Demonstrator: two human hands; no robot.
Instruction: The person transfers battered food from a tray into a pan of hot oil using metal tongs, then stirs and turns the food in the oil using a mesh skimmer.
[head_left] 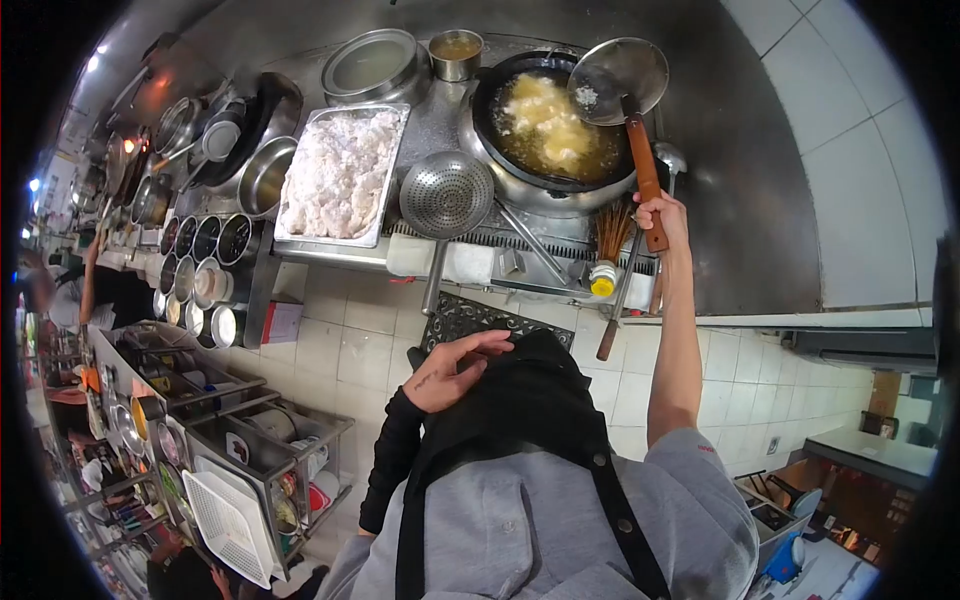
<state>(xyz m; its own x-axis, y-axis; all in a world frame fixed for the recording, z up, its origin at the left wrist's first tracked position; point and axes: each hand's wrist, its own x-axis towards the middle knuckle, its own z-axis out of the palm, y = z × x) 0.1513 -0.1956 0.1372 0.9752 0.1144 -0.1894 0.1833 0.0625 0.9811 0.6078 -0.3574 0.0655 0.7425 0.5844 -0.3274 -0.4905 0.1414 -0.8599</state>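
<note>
My right hand [662, 218] grips the wooden handle of a wire strainer [640, 75], whose round bowl is over the right rim of a black wok [490, 110]. A few pale bits lie in the strainer. Pale yellow battered pieces [548, 125] float in bubbling oil in the wok. My left hand [455, 370] rests empty against the black apron [510, 410], fingers stretched out. To the left of the wok, a perforated ladle [447, 195] lies on the counter beside a metal tray [378, 225] of floured white pieces [340, 175].
A lidded pot [370, 65] and a small metal pot [456, 56] stand behind the tray. A bamboo brush [612, 235] and a yellow-capped container [602, 280] are at the front edge. Two people [125, 290] are at the left, beyond sauce pots [205, 238].
</note>
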